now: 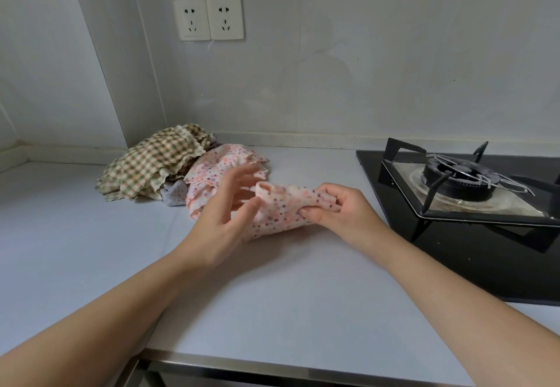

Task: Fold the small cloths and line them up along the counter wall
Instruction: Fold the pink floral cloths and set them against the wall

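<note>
Right hand point(330, 204) is closed in a pinch on one end of a small pink cloth w/ dark floral dots point(283, 207), thumb on top, fingers curled under. Cloth is bunched, not flat; held low over the pale grey counter point(272, 280), mid-counter, just left of the black gas hob point(472, 192). Long axis runs approx. left-right, from the right-hand pinch toward the left hand point(230, 210). Left hand is spread open, fingers blurred, holding nothing that can be confirmed; it sits at the cloth's free left end, touching or just short of it, cannot tell which. Judgement: left hand is the nearer one to the loose end, so the next move calls for it to take that end & pull the cloth out along its axis before folding. Behind, against the counter wall point(303, 141) at the corner: unfolded heap incl. a beige-green checked cloth point(157, 165), a second pink floral cloth point(224, 159), a bit of lilac cloth point(174, 194). No folded cloths in line yet; task looks at an early stage.
</note>
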`<state>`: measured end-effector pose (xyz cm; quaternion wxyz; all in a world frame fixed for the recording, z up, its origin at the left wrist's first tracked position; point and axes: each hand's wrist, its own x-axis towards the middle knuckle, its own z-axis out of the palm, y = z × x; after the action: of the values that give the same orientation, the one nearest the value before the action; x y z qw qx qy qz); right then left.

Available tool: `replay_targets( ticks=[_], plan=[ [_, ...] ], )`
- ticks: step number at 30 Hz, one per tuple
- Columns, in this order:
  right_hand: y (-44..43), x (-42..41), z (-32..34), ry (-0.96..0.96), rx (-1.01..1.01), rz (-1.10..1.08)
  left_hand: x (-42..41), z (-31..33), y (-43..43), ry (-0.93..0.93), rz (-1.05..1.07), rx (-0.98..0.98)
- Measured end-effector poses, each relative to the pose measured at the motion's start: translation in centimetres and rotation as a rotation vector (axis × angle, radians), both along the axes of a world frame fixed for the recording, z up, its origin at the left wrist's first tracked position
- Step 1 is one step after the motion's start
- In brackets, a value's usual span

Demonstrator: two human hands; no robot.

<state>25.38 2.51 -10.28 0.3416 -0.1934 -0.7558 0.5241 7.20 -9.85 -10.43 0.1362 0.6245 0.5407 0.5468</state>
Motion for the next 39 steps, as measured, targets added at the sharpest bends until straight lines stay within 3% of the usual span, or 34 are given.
replay_targets(
  ticks=[5,12,21,23,28,33,39],
  plan=[
    [-0.5,0.2,0.7,0.091,-0.011,-0.021,0.8,2.0,-0.3,0.462,0.049,0.143],
    [-0.5,0.3,0.8,0.105,0.024,-0.029,-0.2,3.0,-0.1,0.587,0.171,-0.072],
    [0.1,1.7,1.8,0.034,0.043,-0.114,0.1,8.0,3.5,0.817,-0.084,-0.296],
    [0.8,3.1,3.5,-0.01,0.156,-0.115,0.3,10.2,4.5,0.872,-0.11,-0.316],
    [2.5,6.6,11.2,-0.32,0.628,0.014,2.0,16.8,6.7,1.026,-0.189,-0.403],
    [3.1,9.1,19.1,-0.439,0.665,0.04,5.4,24.3,8.5,1.04,-0.32,-0.373],
    [3.1,14.3,27.1,-0.549,0.64,-0.098,10.1,31.5,10.0,1.078,-0.407,-0.292]
  ],
)
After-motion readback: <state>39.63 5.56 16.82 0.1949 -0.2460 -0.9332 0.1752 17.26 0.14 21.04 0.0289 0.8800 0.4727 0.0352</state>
